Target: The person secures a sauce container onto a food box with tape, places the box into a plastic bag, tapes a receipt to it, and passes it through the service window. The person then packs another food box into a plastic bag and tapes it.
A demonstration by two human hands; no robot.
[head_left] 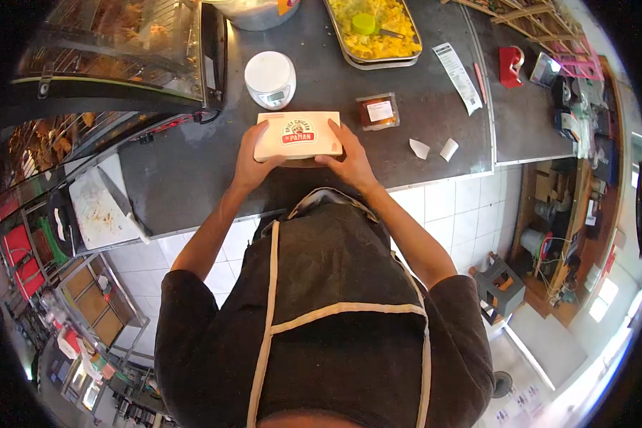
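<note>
A closed cardboard food box (297,137) with a red and black printed logo is held between my two hands at the front of the dark counter. My left hand (252,160) grips its left end, thumb along the near edge. On the right end, my right hand (351,158) has its fingers around the corner and its thumb on the near side. Just behind the box stands a white kitchen scale (270,80). To the right of the box lies a sealed sauce packet (378,112) with a white label.
A metal tray of yellow food (375,28) sits at the back. A long paper receipt (457,77), paper scraps (419,148) and a red tape dispenser (511,66) lie rightward. At left are a glass display case (114,46) and a knife (115,192) on a cutting board (96,214).
</note>
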